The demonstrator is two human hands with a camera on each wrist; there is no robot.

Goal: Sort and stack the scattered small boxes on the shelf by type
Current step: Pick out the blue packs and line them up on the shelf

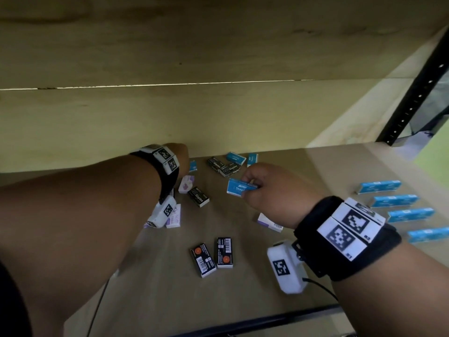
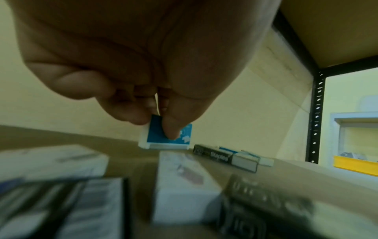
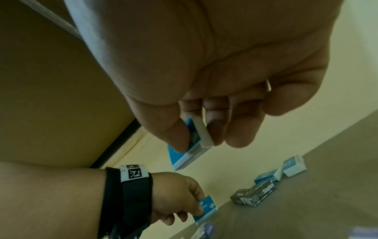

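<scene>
My right hand [image 1: 252, 188] pinches a blue staples box [image 1: 239, 188] above the shelf middle; the right wrist view shows the thumb and fingers clamped on that box [image 3: 191, 150]. My left hand [image 1: 181, 159] reaches toward the back wall and pinches another blue box [image 1: 193, 166], seen clearly between thumb and fingers [image 2: 163, 135] just above the board. Two more blue boxes [image 1: 237, 158] and two black staples boxes [image 1: 224, 166] lie at the back. Another black box [image 1: 198, 196] and purple-white boxes [image 1: 185, 184] lie near my left wrist.
Several blue boxes [image 1: 393, 200] stand in a row on edge at the right. Two black barcode boxes [image 1: 213, 255] lie near the front, a purple-white box [image 1: 269, 221] under my right wrist. A black upright post [image 1: 418, 93] bounds the shelf's right side.
</scene>
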